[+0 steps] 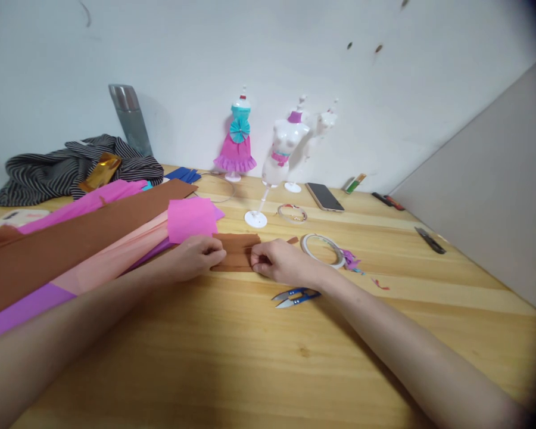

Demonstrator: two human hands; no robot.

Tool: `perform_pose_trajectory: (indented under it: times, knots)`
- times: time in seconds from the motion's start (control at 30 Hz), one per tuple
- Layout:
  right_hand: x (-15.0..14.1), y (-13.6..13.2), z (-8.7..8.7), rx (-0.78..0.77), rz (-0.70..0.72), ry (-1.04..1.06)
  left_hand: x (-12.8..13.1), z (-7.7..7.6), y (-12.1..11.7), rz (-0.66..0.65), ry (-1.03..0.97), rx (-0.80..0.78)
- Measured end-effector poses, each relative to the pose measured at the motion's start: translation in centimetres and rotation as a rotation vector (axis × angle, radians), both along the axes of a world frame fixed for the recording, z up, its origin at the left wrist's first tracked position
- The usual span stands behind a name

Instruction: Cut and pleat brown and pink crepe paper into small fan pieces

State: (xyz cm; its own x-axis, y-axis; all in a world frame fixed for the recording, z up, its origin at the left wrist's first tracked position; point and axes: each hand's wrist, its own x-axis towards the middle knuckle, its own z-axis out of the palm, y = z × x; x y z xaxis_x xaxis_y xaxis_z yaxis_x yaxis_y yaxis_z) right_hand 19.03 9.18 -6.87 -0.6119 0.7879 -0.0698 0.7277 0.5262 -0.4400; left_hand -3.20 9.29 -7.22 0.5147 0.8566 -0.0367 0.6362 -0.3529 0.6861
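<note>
A small brown crepe paper piece (pixel 236 250) lies on the wooden table (pixel 268 357). My left hand (pixel 199 256) pinches its left edge with curled fingers. At the paper's right edge my right hand (pixel 279 262) does the same, its fingertips pressed together on a fold. Blue-handled thread snips (pixel 296 297) lie just below my right wrist. A roll of tape (pixel 324 248) sits right of my right hand.
Long crepe paper sheets in brown (pixel 71 238), pink (pixel 192 217) and purple lie at left. Behind stand a dressed doll mannequin (pixel 236 140), a bare white one (pixel 279 155), a phone (pixel 324 196), a striped cloth (pixel 67 167) and a steel flask (pixel 129 119). A grey partition (pixel 495 190) bounds the right.
</note>
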Motion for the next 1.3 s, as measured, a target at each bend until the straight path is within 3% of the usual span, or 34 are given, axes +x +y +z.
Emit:
perform_pose_trajectory:
  times: [0.2,0.37,0.63,1.0,1.3]
  knots:
    - [0.1,0.1,-0.1,0.015,0.003,-0.011,-0.1,-0.9,-0.2,-0.01,0.022,-0.012]
    - [-0.1,-0.2,0.1,0.044,0.008,-0.045,-0.1,-1.7,-0.3,-0.007,0.056,0.111]
    - [-0.3,-0.6,0.3,0.074,0.009,-0.064,0.7,-1.0,-1.4,0.031,0.184,0.232]
    - [-0.1,-0.3,-0.1,0.086,0.043,-0.019,0.2,-1.8,-0.6,0.021,0.105,0.167]
    - [0.0,0.0,-0.3,0.065,0.048,-0.004,-0.2,-1.3,-0.1,-0.002,0.077,0.085]
